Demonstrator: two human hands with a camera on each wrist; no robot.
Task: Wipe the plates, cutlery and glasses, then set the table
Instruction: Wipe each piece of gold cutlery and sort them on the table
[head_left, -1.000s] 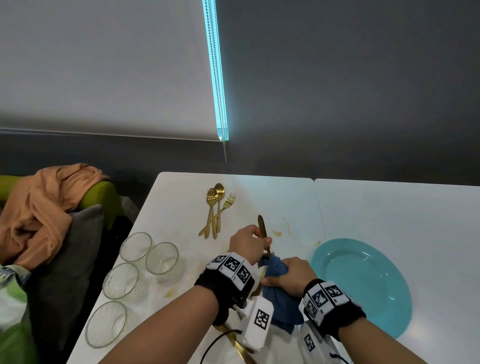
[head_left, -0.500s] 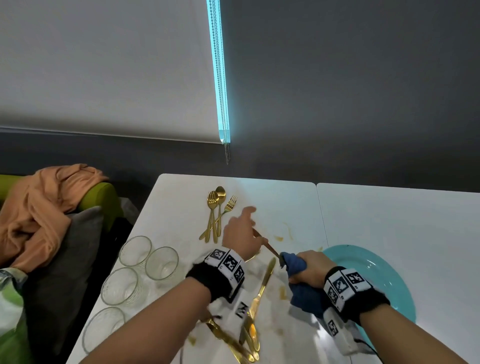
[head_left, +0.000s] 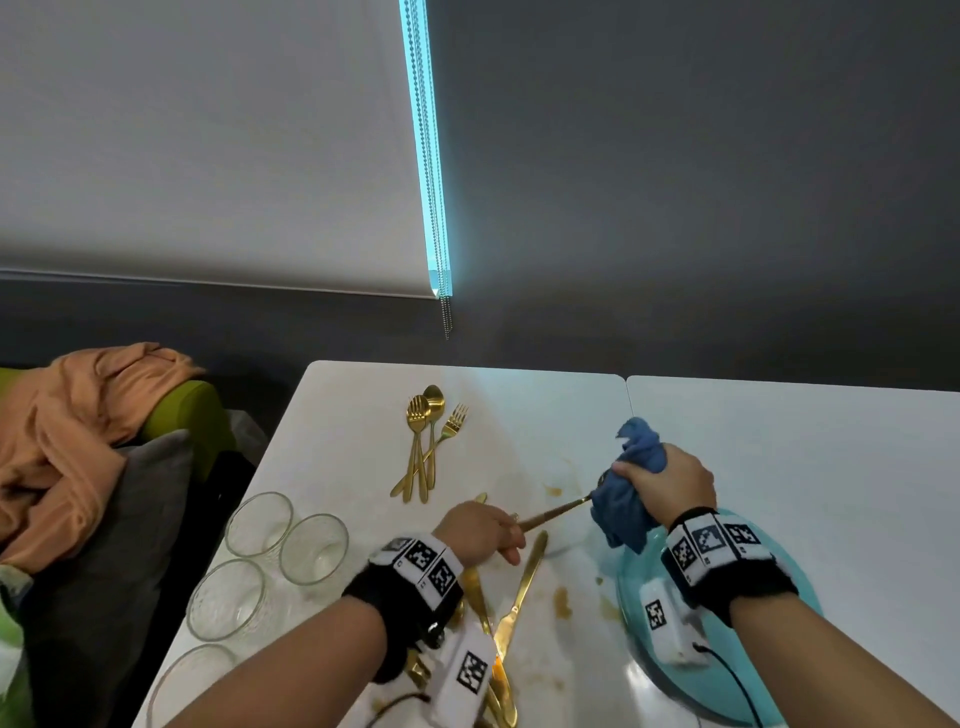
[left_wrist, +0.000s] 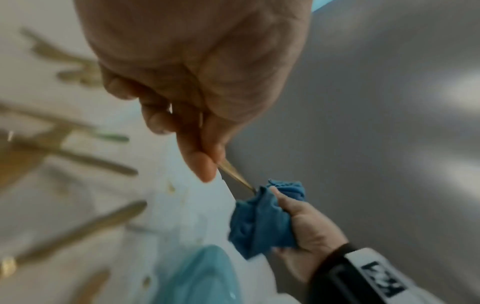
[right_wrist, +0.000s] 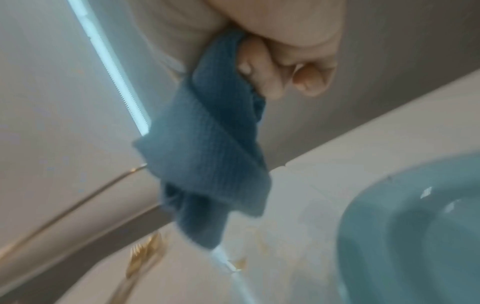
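My left hand (head_left: 480, 532) pinches the handle of a gold piece of cutlery (head_left: 553, 512) held above the white table (head_left: 519, 415). Its far end is buried in the bunched blue cloth (head_left: 626, 493), which my right hand (head_left: 670, 483) grips; which utensil it is stays hidden. In the left wrist view the thumb and forefinger (left_wrist: 205, 164) clamp the gold handle (left_wrist: 233, 173) leading into the cloth (left_wrist: 262, 220). The right wrist view has the cloth (right_wrist: 213, 148) hanging from curled fingers (right_wrist: 262, 67). A teal plate (head_left: 779, 654) lies under my right forearm.
Three gold utensils (head_left: 428, 441) lie at the table's far middle. More gold cutlery (head_left: 514, 608) is scattered near my left wrist, among brown stains (head_left: 561, 603). Several clear glasses (head_left: 260, 551) stand along the left edge. A green chair with orange cloth (head_left: 78, 431) is at left.
My right hand has slid the cloth up and to the right along the utensil, toward its tip. My left hand has closed on the handle and dropped slightly.
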